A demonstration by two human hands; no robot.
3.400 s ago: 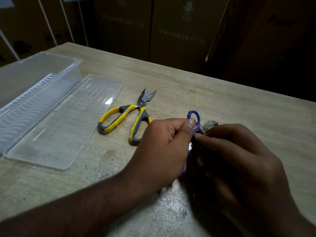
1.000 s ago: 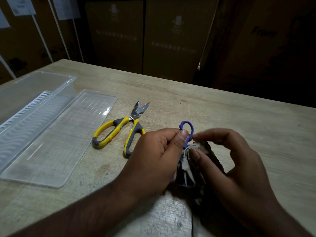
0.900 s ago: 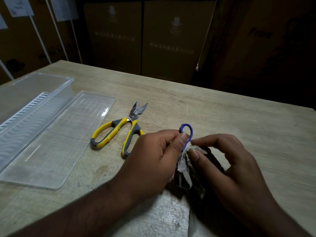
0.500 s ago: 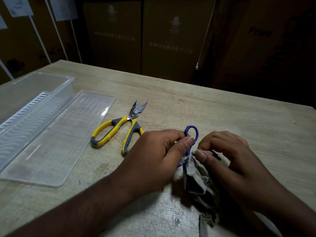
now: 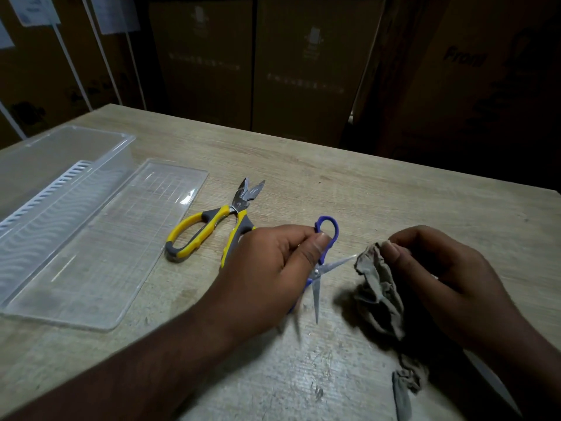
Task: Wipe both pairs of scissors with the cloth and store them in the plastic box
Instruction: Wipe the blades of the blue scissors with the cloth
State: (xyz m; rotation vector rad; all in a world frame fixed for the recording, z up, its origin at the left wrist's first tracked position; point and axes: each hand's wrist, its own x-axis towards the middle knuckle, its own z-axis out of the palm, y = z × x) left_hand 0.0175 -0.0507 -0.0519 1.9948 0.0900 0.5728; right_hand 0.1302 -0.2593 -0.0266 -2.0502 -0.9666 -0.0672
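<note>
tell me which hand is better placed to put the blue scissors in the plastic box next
Probably the left hand. It already pinches the blue scissors by the handle, and the plastic box lies on its side of the table. The right hand is busy holding the cloth, farther from the box.

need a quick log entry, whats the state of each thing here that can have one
blue scissors: blades spread open, held off the table in the left hand
yellow scissors: blades slightly parted, lying flat on the table
cloth: crumpled, pinched in the right hand, clear of the blades
plastic box: open, nothing visible inside
lid: off, flat beside the box
</note>
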